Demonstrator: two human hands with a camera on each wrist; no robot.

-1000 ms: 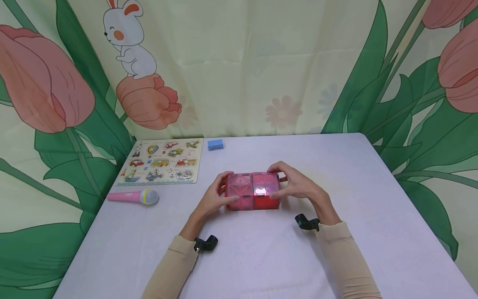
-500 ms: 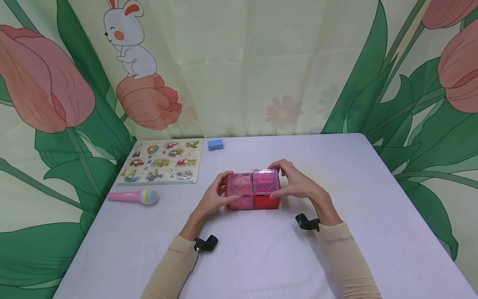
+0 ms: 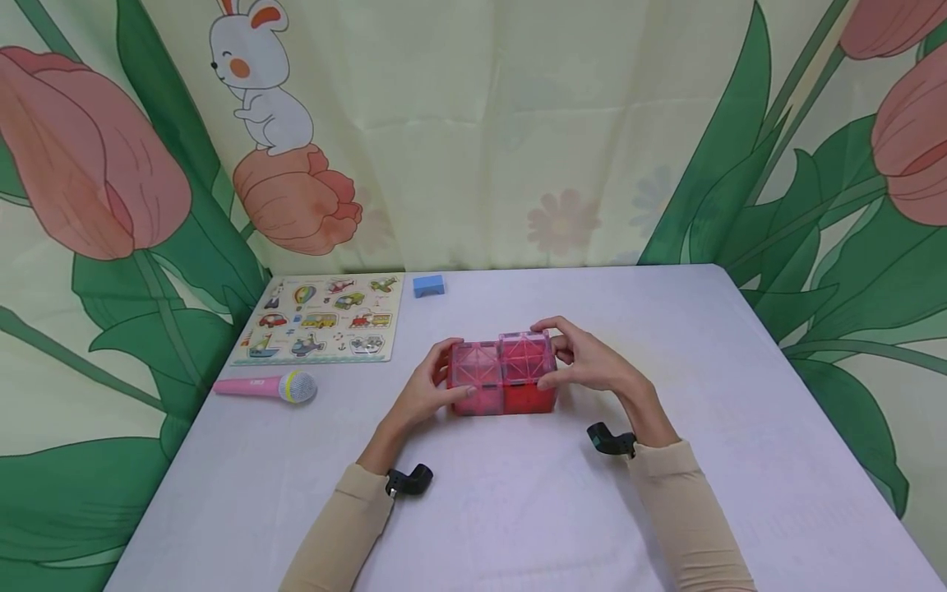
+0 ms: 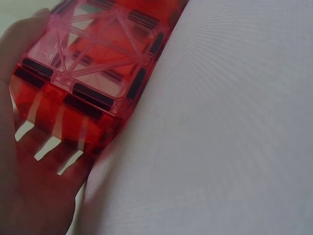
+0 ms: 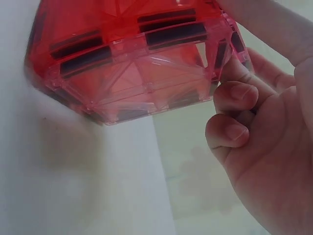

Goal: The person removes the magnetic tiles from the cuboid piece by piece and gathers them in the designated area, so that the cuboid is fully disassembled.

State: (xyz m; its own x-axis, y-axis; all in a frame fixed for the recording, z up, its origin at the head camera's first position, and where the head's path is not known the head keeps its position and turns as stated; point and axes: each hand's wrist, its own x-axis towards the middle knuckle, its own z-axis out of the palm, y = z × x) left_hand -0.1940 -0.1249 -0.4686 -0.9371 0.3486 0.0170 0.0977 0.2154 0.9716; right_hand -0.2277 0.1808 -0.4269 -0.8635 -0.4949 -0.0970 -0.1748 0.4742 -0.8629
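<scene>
A see-through red and pink box of magnetic tiles (image 3: 477,400), with dark magnet strips along its edges, sits on the table. My left hand (image 3: 425,390) grips its left end, thumb at the front and fingers behind; in the left wrist view those fingers show through the red end wall. My right hand (image 3: 588,362) holds the right end, thumb at the front edge and index finger at the far top edge. The top right tile (image 3: 527,358) stands higher at its far edge than the tile beside it. In the right wrist view, two fingertips (image 5: 234,132) curl beside the box.
A picture puzzle board (image 3: 318,321) lies at the back left of the white-covered table (image 3: 473,510), with a small blue block (image 3: 429,286) just right of it. In front of the board is a pink toy microphone (image 3: 266,386). A printed curtain (image 3: 473,148) hangs behind.
The far edge of the top right tile has risen under my right fingers, and the glare on it has gone. My left hand keeps its grip in place.
</scene>
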